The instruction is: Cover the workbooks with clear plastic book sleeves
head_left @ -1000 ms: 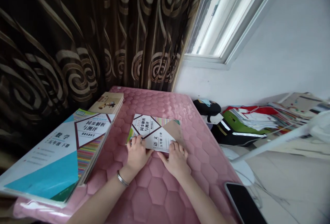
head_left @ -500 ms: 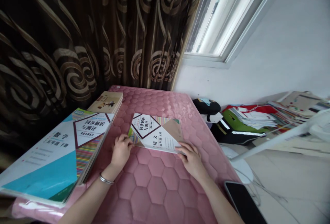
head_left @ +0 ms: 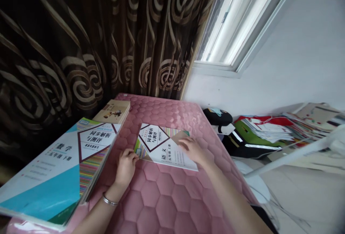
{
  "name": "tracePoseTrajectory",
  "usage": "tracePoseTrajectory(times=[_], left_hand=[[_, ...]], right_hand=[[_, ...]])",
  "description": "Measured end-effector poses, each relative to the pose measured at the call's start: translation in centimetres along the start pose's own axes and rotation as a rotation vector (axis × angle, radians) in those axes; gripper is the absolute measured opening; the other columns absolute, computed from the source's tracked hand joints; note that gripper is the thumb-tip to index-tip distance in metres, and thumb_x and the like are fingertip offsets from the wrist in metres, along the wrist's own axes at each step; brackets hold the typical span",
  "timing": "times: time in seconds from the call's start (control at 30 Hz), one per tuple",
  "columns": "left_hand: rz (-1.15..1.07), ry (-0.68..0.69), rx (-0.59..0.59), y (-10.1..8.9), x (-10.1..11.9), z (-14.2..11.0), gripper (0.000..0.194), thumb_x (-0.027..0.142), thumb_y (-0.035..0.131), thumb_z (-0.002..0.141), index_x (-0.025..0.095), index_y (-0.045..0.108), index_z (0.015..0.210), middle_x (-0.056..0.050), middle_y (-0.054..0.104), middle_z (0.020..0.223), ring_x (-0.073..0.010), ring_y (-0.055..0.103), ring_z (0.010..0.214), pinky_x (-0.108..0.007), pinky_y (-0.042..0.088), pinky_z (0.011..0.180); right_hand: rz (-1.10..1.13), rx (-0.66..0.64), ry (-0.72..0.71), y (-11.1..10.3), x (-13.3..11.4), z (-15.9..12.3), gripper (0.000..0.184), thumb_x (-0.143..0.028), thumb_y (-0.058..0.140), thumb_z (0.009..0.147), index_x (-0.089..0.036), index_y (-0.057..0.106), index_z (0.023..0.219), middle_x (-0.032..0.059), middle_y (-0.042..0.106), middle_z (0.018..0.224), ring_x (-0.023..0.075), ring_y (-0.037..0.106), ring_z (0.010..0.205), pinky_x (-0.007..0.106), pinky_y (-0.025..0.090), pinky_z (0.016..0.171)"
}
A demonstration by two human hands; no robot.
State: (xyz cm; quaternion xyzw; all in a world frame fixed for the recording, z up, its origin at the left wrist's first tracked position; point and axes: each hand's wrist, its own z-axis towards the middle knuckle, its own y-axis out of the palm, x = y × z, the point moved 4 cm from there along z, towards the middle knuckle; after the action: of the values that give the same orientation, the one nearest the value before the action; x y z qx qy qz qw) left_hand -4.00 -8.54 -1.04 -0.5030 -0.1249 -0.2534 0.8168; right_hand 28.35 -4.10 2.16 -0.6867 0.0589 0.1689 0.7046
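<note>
A thin workbook (head_left: pixel 161 146) with a white cover, a dark diamond outline and striped and tan panels lies on a pink quilted surface (head_left: pixel 167 201). My left hand (head_left: pixel 126 167), a silver bangle on its wrist, has its fingers curled together at the book's left edge, pinching it near the lower corner. Across the right side of the cover lies my right hand (head_left: pixel 192 150). Its fingers stretch over the tan panel and rest on top without wrapping round the book.
To the left sits a stack of larger workbooks (head_left: pixel 59 169), with small tan booklets (head_left: pixel 113 112) behind it. A patterned curtain (head_left: pixel 121 36) hangs at the back. On the right are a phone (head_left: pixel 262 218), a white lamp (head_left: pixel 285 160), a black case (head_left: pixel 217 116) and piled papers (head_left: pixel 269 130).
My right hand has moved from the book's lower right corner up onto its cover. My left hand stays at the left edge. The whole view has shifted slightly, and my right forearm now covers more of the phone.
</note>
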Motion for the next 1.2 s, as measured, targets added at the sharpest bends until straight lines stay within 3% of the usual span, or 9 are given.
tracePoseTrajectory(times=[0.13,0.27,0.37,0.5,0.63,0.8,0.97,1.1,1.2], left_hand=[[-0.026,-0.013,0.002,0.2,-0.3,0.0,0.017,0.011,0.058,0.082,0.020,0.071,0.075,-0.007,0.063,0.098,-0.0216,0.060,0.089,-0.037,0.050,0.082],[-0.015,-0.060,-0.012,0.1,0.0,0.4,0.017,0.011,0.057,0.082,0.019,0.071,0.078,-0.008,0.059,0.103,-0.0208,0.060,0.091,-0.036,0.051,0.085],[0.111,-0.107,-0.014,-0.2,0.6,0.8,0.019,0.012,0.055,0.084,0.018,0.071,0.093,-0.010,0.057,0.108,-0.0232,0.059,0.096,-0.038,0.050,0.088],[0.249,-0.154,-0.036,0.1,2.0,1.0,0.029,0.017,0.048,0.089,0.013,0.063,0.114,-0.014,0.059,0.108,-0.0266,0.058,0.098,-0.041,0.049,0.086],[0.151,-0.128,-0.135,1.7,3.7,1.6,0.029,0.016,0.044,0.091,0.010,0.061,0.115,-0.015,0.062,0.109,-0.0256,0.059,0.103,-0.040,0.048,0.091],[0.022,-0.161,-0.301,3.3,5.4,3.1,0.032,0.008,0.040,0.092,0.011,0.057,0.119,-0.015,0.064,0.111,-0.0198,0.063,0.101,-0.031,0.049,0.088],[0.119,-0.207,-0.368,3.1,6.1,3.5,0.035,0.011,0.036,0.094,0.012,0.051,0.126,-0.018,0.061,0.117,-0.0199,0.067,0.095,-0.029,0.051,0.078],[0.218,-0.274,-0.445,3.3,6.3,3.5,0.040,0.013,0.025,0.097,0.005,0.043,0.133,-0.022,0.067,0.104,-0.0257,0.069,0.097,-0.033,0.052,0.076],[0.202,-0.294,-0.484,3.6,6.1,3.9,0.039,0.015,0.025,0.098,0.002,0.046,0.128,-0.023,0.069,0.098,-0.0267,0.070,0.095,-0.033,0.052,0.075]], right_hand=[[-0.177,-0.025,0.036,1.2,-1.3,5.2,0.049,-0.034,0.032,0.099,-0.020,0.042,0.144,0.0091,0.043,0.149,0.0219,0.035,0.138,0.036,0.028,0.110],[-0.236,-0.031,0.080,1.5,-0.9,6.6,0.046,-0.036,0.031,0.099,-0.025,0.047,0.141,0.0081,0.047,0.145,0.0245,0.045,0.130,0.040,0.033,0.105],[-0.276,-0.005,0.139,0.7,-0.5,5.6,0.042,-0.039,0.036,0.098,-0.024,0.056,0.131,0.0116,0.054,0.136,0.0291,0.051,0.122,0.043,0.037,0.098],[-0.346,-0.007,0.282,0.0,0.1,2.1,0.043,-0.041,0.040,0.097,-0.014,0.060,0.124,0.0205,0.061,0.124,0.0329,0.056,0.117,0.043,0.041,0.093],[-0.278,-0.054,0.423,1.0,-0.1,-2.7,0.048,-0.043,0.034,0.099,-0.007,0.054,0.125,0.0244,0.065,0.113,0.0311,0.065,0.103,0.040,0.048,0.082],[-0.118,-0.050,0.515,2.3,-2.4,-6.6,0.048,-0.042,0.032,0.099,-0.007,0.048,0.126,0.0230,0.068,0.105,0.0302,0.067,0.098,0.037,0.050,0.077],[-0.002,0.018,0.595,1.8,-3.2,-7.1,0.041,-0.044,0.036,0.098,-0.015,0.053,0.121,0.0173,0.070,0.104,0.0283,0.068,0.096,0.035,0.049,0.075],[0.119,0.065,0.582,2.2,-1.5,-6.7,0.034,-0.042,0.038,0.097,-0.018,0.061,0.107,0.0133,0.071,0.102,0.0249,0.068,0.097,0.030,0.046,0.073],[0.213,0.090,0.533,3.0,0.2,-6.2,0.037,-0.040,0.036,0.096,-0.019,0.065,0.088,0.0111,0.073,0.094,0.0230,0.067,0.092,0.027,0.046,0.070]])
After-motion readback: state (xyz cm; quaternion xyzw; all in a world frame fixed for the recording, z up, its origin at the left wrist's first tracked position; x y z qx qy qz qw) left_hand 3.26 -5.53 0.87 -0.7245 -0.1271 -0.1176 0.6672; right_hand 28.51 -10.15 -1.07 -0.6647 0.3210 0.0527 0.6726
